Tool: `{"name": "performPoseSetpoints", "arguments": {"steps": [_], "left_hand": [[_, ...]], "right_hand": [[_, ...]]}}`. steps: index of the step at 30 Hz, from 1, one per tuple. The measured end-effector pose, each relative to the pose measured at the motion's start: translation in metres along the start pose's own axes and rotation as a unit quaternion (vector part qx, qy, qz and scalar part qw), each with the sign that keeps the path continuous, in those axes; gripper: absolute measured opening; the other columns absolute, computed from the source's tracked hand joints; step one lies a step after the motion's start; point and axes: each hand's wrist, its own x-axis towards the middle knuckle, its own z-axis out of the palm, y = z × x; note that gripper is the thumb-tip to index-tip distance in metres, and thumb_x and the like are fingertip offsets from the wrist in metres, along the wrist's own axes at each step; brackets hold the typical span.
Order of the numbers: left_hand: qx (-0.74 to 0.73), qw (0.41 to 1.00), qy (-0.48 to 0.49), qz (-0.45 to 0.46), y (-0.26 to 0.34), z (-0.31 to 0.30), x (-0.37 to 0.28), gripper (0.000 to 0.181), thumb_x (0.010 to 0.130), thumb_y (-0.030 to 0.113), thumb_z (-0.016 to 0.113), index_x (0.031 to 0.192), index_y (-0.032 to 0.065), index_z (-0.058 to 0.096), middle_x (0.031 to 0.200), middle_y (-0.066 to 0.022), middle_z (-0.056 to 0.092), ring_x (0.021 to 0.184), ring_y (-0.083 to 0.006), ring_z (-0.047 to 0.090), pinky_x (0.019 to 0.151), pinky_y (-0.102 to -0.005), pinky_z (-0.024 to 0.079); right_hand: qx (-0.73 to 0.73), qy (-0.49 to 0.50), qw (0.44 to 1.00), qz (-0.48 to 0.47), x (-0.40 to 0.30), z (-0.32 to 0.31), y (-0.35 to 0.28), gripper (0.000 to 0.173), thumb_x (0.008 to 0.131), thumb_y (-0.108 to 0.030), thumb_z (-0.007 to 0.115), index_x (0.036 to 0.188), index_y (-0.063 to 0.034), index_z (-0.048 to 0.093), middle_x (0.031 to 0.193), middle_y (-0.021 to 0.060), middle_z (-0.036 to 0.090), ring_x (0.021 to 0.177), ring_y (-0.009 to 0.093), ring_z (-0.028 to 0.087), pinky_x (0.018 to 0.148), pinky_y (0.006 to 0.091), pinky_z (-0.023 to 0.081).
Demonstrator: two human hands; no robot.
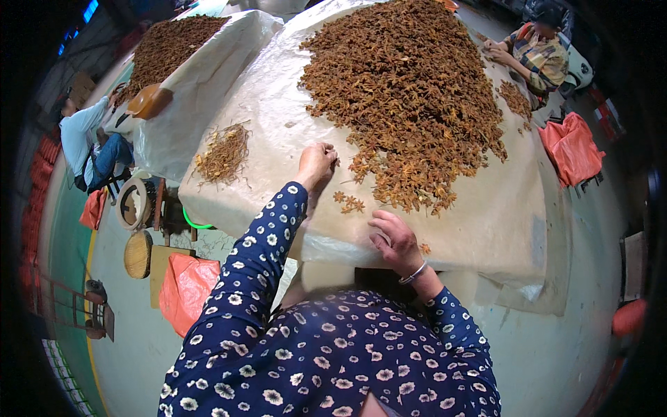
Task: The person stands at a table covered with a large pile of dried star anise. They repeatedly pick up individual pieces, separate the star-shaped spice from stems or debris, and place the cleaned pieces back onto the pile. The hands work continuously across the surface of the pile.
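A large heap of dried star anise (pixel 406 99) covers much of the plastic-covered table (pixel 495 234). My left hand (pixel 315 166) rests beside the heap's left edge with its fingers curled down. Something small and dark shows at its fingertips, too small to make out. My right hand (pixel 398 241) is near the table's front edge, thumb and fingers apart, with nothing visible in it. Between the two hands lie a few loose star anise pods (pixel 349 202). One single pod (pixel 425 248) sits just right of my right hand. Farther left is a small pile of stems and pale bits (pixel 224 154).
One person (pixel 539 54) works at the table's far right beside a smaller star anise pile (pixel 515 98). Another person (pixel 86 133) sits at a second heaped table (pixel 172 47) with an orange scoop (pixel 148 101). Orange-red sacks (pixel 188 289) and a woven basket (pixel 137 254) are at left.
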Motion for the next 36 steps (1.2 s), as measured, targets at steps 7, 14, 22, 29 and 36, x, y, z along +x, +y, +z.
{"name": "performPoseSetpoints", "arguments": {"steps": [7,14,22,29,36], "left_hand": [[-0.076,0.994,-0.064,-0.039,0.033,-0.019,-0.028,0.018,0.081,0.016,0.068,0.07,0.0018,0.067,0.06,-0.0068,0.065,0.051,-0.0105,0.057,0.047,-0.0267,0.044],[-0.226,0.955,-0.181,-0.069,0.079,-0.043,-0.119,0.016,0.089,0.017,0.061,0.085,0.002,0.065,0.063,0.0001,0.06,0.056,-0.0039,0.052,0.05,-0.0207,0.041],[0.068,0.97,-0.068,0.222,0.099,-0.034,-0.155,0.013,0.082,0.014,0.064,0.078,0.0047,0.056,0.075,-0.0167,0.056,0.071,-0.0377,0.057,0.06,-0.0423,0.047],[0.174,0.968,0.066,0.17,0.022,-0.084,-0.074,0.009,0.08,0.014,0.063,0.085,0.0066,0.064,0.091,-0.0153,0.061,0.076,-0.0298,0.06,0.066,-0.0399,0.05],[0.114,0.982,-0.118,0.094,0.046,-0.004,-0.064,0.016,0.079,0.02,0.065,0.086,0.0056,0.068,0.091,-0.0168,0.059,0.084,-0.0348,0.06,0.073,-0.043,0.05]], "right_hand": [[0.028,0.002,0.999,0.039,0.005,-0.001,0.015,0.029,0.08,-0.01,0.064,0.107,0.0002,0.06,0.113,0.0182,0.061,0.097,0.027,0.061,0.08,0.0331,0.05],[0.462,-0.029,0.829,0.313,0.042,0.022,-0.011,0.031,0.088,-0.017,0.058,0.113,0.0023,0.056,0.091,0.0088,0.064,0.072,0.014,0.062,0.061,0.0229,0.052],[-0.172,0.028,0.985,-0.014,0.029,0.029,0.009,0.015,0.079,-0.015,0.063,0.087,-0.0058,0.054,0.065,0.0131,0.058,0.057,0.027,0.061,0.051,0.0363,0.048],[-0.199,-0.01,0.978,0.062,0.029,0.003,0.021,0.022,0.079,-0.019,0.064,0.096,-0.0052,0.059,0.079,0.0158,0.063,0.069,0.035,0.061,0.059,0.0408,0.05],[-0.126,0.023,0.99,0.057,0.027,0.015,0.027,0.025,0.079,-0.013,0.066,0.102,-0.0025,0.063,0.077,0.0139,0.063,0.063,0.026,0.06,0.059,0.0324,0.048]]}}
